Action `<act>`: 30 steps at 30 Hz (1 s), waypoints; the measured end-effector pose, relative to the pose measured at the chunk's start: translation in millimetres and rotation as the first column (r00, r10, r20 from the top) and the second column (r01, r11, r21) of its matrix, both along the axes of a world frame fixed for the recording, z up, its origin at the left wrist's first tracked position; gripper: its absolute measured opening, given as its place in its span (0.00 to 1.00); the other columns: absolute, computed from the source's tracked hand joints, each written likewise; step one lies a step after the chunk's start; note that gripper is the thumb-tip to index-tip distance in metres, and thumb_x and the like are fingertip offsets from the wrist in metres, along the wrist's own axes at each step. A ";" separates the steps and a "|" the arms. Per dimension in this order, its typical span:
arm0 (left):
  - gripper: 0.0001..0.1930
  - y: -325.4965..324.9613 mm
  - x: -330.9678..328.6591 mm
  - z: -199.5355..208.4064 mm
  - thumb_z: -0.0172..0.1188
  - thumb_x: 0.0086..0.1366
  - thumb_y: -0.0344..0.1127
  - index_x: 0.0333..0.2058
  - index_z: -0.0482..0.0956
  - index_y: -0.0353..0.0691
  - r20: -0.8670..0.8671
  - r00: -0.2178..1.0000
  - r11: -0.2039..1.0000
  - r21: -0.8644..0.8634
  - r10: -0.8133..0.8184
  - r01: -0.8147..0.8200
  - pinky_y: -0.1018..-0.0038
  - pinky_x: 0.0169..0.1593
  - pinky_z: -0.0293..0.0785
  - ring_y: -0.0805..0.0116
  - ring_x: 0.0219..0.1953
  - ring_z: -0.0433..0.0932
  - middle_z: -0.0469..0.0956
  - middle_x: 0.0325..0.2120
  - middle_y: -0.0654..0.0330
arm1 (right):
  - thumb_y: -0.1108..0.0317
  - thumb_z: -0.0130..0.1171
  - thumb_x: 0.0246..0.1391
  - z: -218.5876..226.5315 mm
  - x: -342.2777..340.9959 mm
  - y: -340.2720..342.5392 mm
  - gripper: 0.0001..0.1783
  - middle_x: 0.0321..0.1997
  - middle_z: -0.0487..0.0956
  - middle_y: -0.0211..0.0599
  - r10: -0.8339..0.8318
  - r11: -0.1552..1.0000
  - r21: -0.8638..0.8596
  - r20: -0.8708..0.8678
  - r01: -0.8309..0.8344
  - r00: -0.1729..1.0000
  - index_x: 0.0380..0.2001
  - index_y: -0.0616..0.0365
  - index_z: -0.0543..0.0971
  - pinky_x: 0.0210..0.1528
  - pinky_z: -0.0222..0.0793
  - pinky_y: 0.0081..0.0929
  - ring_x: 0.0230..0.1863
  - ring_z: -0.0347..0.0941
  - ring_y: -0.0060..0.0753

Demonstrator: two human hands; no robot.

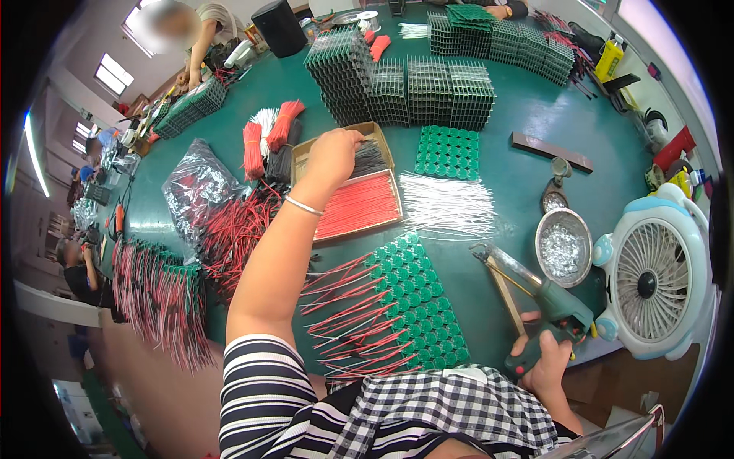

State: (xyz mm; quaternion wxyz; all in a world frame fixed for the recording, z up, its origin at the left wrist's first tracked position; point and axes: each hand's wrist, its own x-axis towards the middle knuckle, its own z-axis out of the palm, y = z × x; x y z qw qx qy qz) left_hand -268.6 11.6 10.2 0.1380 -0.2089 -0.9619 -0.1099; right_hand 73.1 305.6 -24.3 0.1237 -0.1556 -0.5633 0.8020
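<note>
My left hand (333, 156) reaches over a cardboard box (304, 150) of black wires (371, 158); its fingers are closed at the wires, and whether they pinch one is hidden. Nearer to me, the box's other part holds red wires (358, 205). At the right, my right hand (544, 361) grips a green soldering gun (564, 307), its metal tip pointing forward and left. Between my arms lies a green circuit board panel (420, 306) of round pieces, with red and white wires (348, 310) sticking out along its left side.
White wires (447, 205) lie below another round-board panel (447, 153). Stacked green panels (340, 73) stand at the back. A bowl of metal bits (564, 246) and a fan (650, 283) are at right. Wired boards (160, 298) hang over the left edge; another person (205, 38) works beyond.
</note>
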 end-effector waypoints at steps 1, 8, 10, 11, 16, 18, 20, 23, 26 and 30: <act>0.08 1.3 8.4 8.9 0.56 0.61 0.34 0.36 0.83 0.44 -0.037 0.999 1.000 0.011 -0.013 0.014 0.58 0.42 0.74 0.51 0.37 0.79 0.81 0.30 0.51 | 0.62 0.55 0.56 1.2 -0.3 0.8 0.28 0.46 0.74 0.52 -0.025 1.000 0.018 -0.022 0.025 0.999 0.56 0.65 0.63 0.22 0.72 0.26 0.22 0.74 0.35; 0.12 27.6 133.8 53.7 0.60 0.60 0.34 0.41 0.82 0.38 0.588 0.637 0.866 0.369 -0.499 0.337 0.69 0.43 0.76 0.60 0.34 0.82 0.82 0.32 0.51 | 0.69 0.54 0.56 35.0 -35.1 -3.8 0.21 0.48 0.76 0.47 0.012 0.996 0.086 -0.215 0.007 0.977 0.51 0.65 0.69 0.30 0.75 0.27 0.26 0.76 0.33; 0.12 45.8 169.3 53.7 0.60 0.60 0.34 0.41 0.81 0.36 0.738 0.393 0.836 0.485 -0.549 0.258 0.72 0.43 0.76 0.65 0.33 0.82 0.83 0.31 0.52 | 0.71 0.56 0.55 38.8 -55.6 -18.0 0.20 0.46 0.77 0.44 0.081 0.963 0.268 -0.272 -0.006 0.959 0.50 0.65 0.70 0.34 0.75 0.28 0.29 0.77 0.32; 0.13 53.6 183.8 53.3 0.60 0.60 0.33 0.42 0.81 0.34 0.787 0.253 0.826 0.537 -0.563 0.168 0.73 0.42 0.76 0.67 0.33 0.82 0.83 0.31 0.53 | 0.72 0.57 0.54 38.5 -64.7 -27.1 0.20 0.44 0.78 0.43 0.138 0.917 0.397 -0.261 -0.023 0.955 0.50 0.64 0.70 0.35 0.74 0.29 0.31 0.78 0.33; 0.10 73.5 217.8 56.5 0.61 0.60 0.33 0.38 0.81 0.32 0.778 0.265 0.822 0.543 -0.569 0.171 0.75 0.34 0.76 0.73 0.27 0.81 0.82 0.26 0.57 | 0.71 0.63 0.47 30.2 -89.7 -65.7 0.26 0.39 0.79 0.42 0.237 0.817 0.576 -0.406 0.045 0.883 0.51 0.62 0.69 0.38 0.73 0.31 0.37 0.79 0.37; 0.10 69.3 217.0 58.3 0.61 0.60 0.33 0.37 0.81 0.33 0.805 0.282 0.850 0.516 -0.522 0.103 0.75 0.34 0.77 0.73 0.27 0.81 0.83 0.26 0.57 | 0.70 0.64 0.47 31.8 -92.0 -68.6 0.28 0.39 0.79 0.43 0.239 0.852 0.522 -0.354 -0.021 0.904 0.52 0.62 0.68 0.38 0.73 0.30 0.37 0.79 0.37; 0.09 60.5 212.6 57.9 0.61 0.60 0.33 0.36 0.82 0.33 0.813 0.288 0.856 0.515 -0.506 0.048 0.74 0.34 0.77 0.72 0.27 0.81 0.83 0.26 0.57 | 0.70 0.64 0.46 39.8 -92.3 -59.4 0.30 0.40 0.79 0.43 0.264 0.882 0.456 -0.260 -0.123 0.929 0.53 0.62 0.68 0.39 0.74 0.29 0.38 0.79 0.35; 0.08 41.0 204.9 51.8 0.62 0.58 0.32 0.35 0.82 0.35 0.806 0.387 0.880 0.473 -0.449 0.035 0.71 0.35 0.77 0.66 0.28 0.82 0.82 0.25 0.56 | 0.71 0.66 0.44 64.2 -90.9 -29.3 0.33 0.44 0.79 0.41 0.327 0.712 0.697 -0.230 -0.080 0.917 0.55 0.62 0.67 0.44 0.73 0.26 0.41 0.78 0.29; 0.06 20.4 193.9 42.1 0.61 0.55 0.30 0.33 0.81 0.40 0.243 0.844 0.853 0.358 -0.478 0.380 0.64 0.37 0.75 0.54 0.31 0.78 0.80 0.26 0.56 | 0.71 0.64 0.45 94.4 -85.9 7.6 0.29 0.47 0.77 0.43 0.386 0.529 0.841 -0.116 -0.116 0.915 0.52 0.62 0.70 0.49 0.71 0.29 0.45 0.76 0.35; 0.07 -10.2 182.9 32.6 0.59 0.53 0.28 0.31 0.81 0.44 0.110 0.950 0.944 0.190 -0.293 0.270 0.65 0.38 0.69 0.59 0.33 0.77 0.78 0.26 0.60 | 0.71 0.62 0.47 114.4 -76.6 36.4 0.22 0.47 0.77 0.45 0.437 0.196 0.958 0.106 -0.210 0.893 0.48 0.62 0.75 0.50 0.70 0.34 0.46 0.75 0.40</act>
